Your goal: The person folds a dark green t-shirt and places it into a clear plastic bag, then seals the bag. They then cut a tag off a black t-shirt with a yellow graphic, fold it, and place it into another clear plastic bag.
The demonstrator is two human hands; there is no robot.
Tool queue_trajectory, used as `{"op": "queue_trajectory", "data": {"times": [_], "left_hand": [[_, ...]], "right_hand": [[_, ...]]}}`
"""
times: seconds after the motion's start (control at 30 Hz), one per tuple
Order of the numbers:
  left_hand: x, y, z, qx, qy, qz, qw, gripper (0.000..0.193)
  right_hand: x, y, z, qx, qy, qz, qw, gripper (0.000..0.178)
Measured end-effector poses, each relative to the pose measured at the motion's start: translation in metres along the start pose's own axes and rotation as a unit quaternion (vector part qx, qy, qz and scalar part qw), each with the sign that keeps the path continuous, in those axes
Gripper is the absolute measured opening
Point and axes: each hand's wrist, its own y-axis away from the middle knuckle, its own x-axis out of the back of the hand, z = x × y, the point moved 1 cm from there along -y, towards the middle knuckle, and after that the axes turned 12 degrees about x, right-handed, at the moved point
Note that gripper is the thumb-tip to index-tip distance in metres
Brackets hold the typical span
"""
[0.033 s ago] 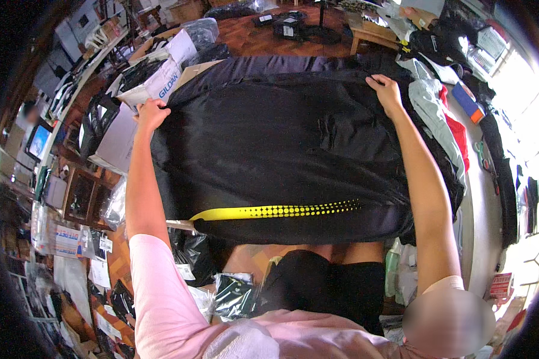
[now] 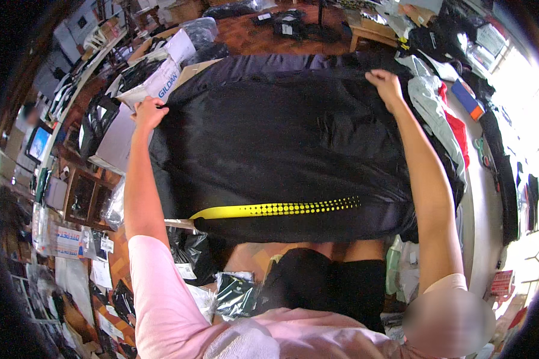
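Observation:
A large black cloth [image 2: 257, 137] lies spread in front of me, wrinkled toward its right side. Along its near edge runs a yellow stripe [image 2: 221, 212] that breaks up into dots toward the right. My left hand [image 2: 150, 112] pinches the cloth at its far left edge, beside a cardboard box. Up at the far right, my right hand [image 2: 386, 88] has its fingertips closed on the cloth near a fold. Both arms are stretched forward. What lies under the cloth is mostly hidden.
An open cardboard box [image 2: 160, 88] stands at the left, holding dark items. Grey cloth [image 2: 428, 102], red cloth [image 2: 457, 133], a blue and orange box [image 2: 467, 100] and green-handled scissors [image 2: 481, 151] lie at the right. Bagged black items [image 2: 236, 294] sit below the near edge.
The cloth's near edge has shifted very slightly away from me. My right hand is a touch farther away; both hands keep their grip on the cloth.

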Motion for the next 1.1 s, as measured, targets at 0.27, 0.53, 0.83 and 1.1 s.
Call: {"op": "queue_trajectory", "data": {"times": [0.27,0.53,0.83,1.1], "left_hand": [[0.119,0.096,-0.026,0.052,0.309,-0.083,0.946,0.013],[0.115,0.201,-0.063,0.058,0.334,-0.215,0.916,0.023],[0.132,0.185,-0.051,0.078,0.171,-0.15,0.971,0.022],[0.068,0.138,0.017,-0.03,0.076,-0.047,0.996,0.03]], "right_hand": [[0.122,0.063,-0.088,0.012,-0.237,-0.081,0.968,0.029],[0.143,0.195,-0.07,0.007,-0.018,-0.211,0.977,0.021],[0.142,0.179,-0.061,0.036,0.064,-0.107,0.992,0.02],[0.076,0.107,-0.046,-0.034,0.302,-0.006,0.953,0.037]]}}
